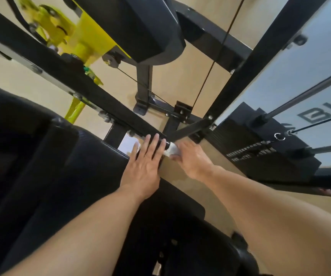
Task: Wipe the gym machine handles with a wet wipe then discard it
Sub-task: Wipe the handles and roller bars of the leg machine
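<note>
- Head view: our left hand [143, 166] lies flat, fingers spread open beside the handle [156, 145]; it could slip off.
- Right hand [190, 158] fingers clench the wipe [172, 151] at the handle's end; a loose grip could drop it.

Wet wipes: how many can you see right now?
1. The wet wipe is bunched in the right hand, pressed around the end of the black handle beside the flat left hand. Others may be hidden.
</note>
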The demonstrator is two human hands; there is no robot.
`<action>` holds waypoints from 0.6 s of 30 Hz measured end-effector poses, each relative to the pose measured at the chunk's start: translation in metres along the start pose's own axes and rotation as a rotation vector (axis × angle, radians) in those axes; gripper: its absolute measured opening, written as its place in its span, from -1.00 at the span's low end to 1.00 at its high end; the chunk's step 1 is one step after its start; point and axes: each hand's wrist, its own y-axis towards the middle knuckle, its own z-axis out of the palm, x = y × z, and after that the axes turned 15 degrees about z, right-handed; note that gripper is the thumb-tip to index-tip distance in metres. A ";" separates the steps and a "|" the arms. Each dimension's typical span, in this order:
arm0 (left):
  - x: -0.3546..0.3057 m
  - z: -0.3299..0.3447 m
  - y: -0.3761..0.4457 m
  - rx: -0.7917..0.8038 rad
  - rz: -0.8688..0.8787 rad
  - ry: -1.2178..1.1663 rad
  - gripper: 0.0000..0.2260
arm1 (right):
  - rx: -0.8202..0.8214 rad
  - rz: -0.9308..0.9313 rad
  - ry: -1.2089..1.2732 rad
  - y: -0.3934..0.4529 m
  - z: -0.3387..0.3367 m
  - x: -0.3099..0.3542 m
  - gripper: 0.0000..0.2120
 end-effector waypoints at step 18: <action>0.024 0.032 0.015 -0.075 0.113 0.076 -0.15 | -0.003 -0.104 -0.197 0.011 0.004 -0.049 -0.86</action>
